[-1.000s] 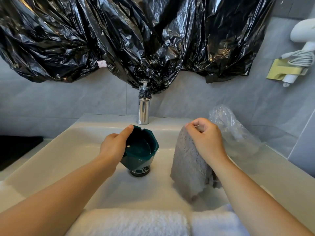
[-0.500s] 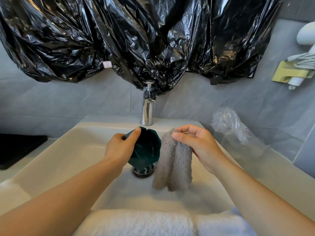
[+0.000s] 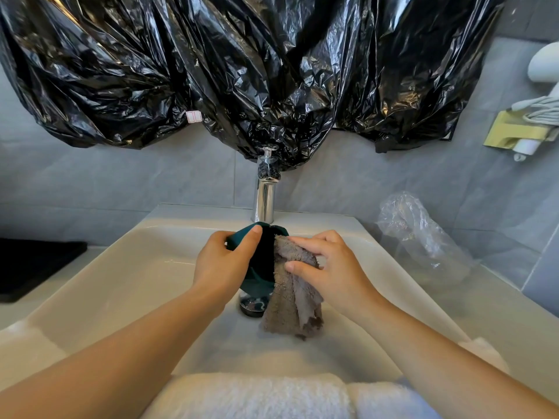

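Over the sink (image 3: 90, 285), your left hand (image 3: 222, 264) curled its fingers around the tilted cup (image 3: 260, 267) while your right hand (image 3: 329, 267) pinched the cloth (image 3: 290, 309) against its rim.

A bathroom, seen at the washbasin.

A white ceramic basin (image 3: 121, 267) with a chrome tap (image 3: 265, 201) and a metal drain plug (image 3: 252, 306) sits against a grey tiled wall (image 3: 121, 176). A wall-mounted hair dryer (image 3: 544, 65) hangs at the right. White towels (image 3: 257, 394) lie along the basin's near edge.
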### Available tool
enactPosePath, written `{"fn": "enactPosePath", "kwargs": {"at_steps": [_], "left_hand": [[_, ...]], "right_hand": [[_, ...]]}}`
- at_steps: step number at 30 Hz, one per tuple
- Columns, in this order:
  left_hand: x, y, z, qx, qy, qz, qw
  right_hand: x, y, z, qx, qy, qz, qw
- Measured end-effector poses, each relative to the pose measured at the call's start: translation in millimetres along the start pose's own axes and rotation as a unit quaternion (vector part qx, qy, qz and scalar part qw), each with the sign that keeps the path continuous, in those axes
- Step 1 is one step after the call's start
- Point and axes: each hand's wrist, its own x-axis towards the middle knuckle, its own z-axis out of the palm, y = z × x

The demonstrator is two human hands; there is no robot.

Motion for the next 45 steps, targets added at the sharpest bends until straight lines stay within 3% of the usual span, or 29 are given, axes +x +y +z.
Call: {"fn": "enactPosePath", "kwargs": {"at_steps": [6,16,22,32,35,40,45], "left_hand": [[-1.8,0.4,1.0,0.011,-0.015,0.019,1.000],[-3.2,0.6,-1.5,0.014,-0.008,0.023,1.000],[-9.0,1.5,-1.4,0.045,-0.034,0.051,0.997],[-5.6,-0.6,-1.3,0.062,-0.023,0.029,0.997],[-4.8,-1.3,-0.8,0.052,-0.022,0.029,0.998],[-0.4,-0.3,-2.9,0.031,0.001,0.021,0.999],[-1.2,0.5,-1.1,0.026,-0.008,0.023,0.999]], "right_hand": [[-0.1,-4.8,1.0,0.033,0.079,-0.023,0.996],[-1.0,-3.6,3.6,-0.106,-0.072,-0.130,0.983],[-4.0,-4.2,1.4,-0.101,-0.162,-0.107,0.976],[-7.8,-7.0,5.4,-0.020,-0.190,-0.069,0.979],[-6.8,-5.9,5.2,-0.002,-0.158,-0.053,0.986],[-3.1,-3.1,2.9,0.036,0.037,-0.005,0.999],[1.2,-1.7,2.4,0.090,0.161,0.023,0.983]]}}
